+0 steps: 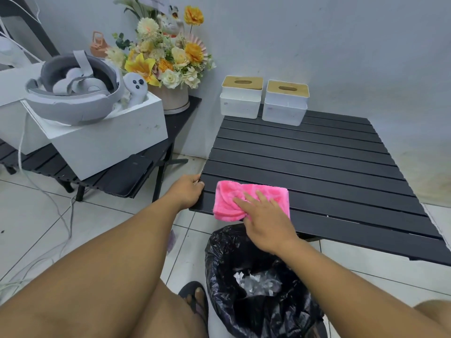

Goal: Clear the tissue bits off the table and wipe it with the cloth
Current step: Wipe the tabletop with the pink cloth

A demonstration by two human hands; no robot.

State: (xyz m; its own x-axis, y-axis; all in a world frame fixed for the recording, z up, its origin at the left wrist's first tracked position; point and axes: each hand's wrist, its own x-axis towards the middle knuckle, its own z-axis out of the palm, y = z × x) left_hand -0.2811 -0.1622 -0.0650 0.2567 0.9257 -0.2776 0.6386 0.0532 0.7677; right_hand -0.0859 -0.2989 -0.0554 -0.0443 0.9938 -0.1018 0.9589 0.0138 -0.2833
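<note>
The right hand (266,222) lies flat, palm down, with fingers straight and slightly spread, pressing on the pink cloth (244,198). The cloth is folded into a thick pad. It sits under the fingers and shows mostly ahead of the hand and to its left, and its near edge reaches the front edge of the tabletop (317,162). The left hand (188,191) is just left of the cloth, not touching it. It grips the tabletop's near left corner with fingers curled over the edge.

The tabletop is black and slatted and stretches away from both hands, forward and to the right. Directly below the right wrist, a bin (219,254) lined with a black plastic bag stands on the tiled floor (109,215). Its open mouth is just under the tabletop's front edge.

Well to the left of the left hand and a little ahead of it, a white box (109,142) rests on a second tabletop (178,118) and carries a grey and white headset (73,93). Beyond that box, farther forward, stands a flower arrangement (166,57) in yellow, orange and cream.

Well ahead of the right hand, at the tabletop's far edge, a white tissue box (240,106) with a wooden lid stands next to a second tissue box (284,111) like it. Below the left forearm, just left of the bin, is a foot (195,301) in a dark sandal. The white, crumpled tissue bits (256,281) lie inside the bin, beneath the right forearm.
</note>
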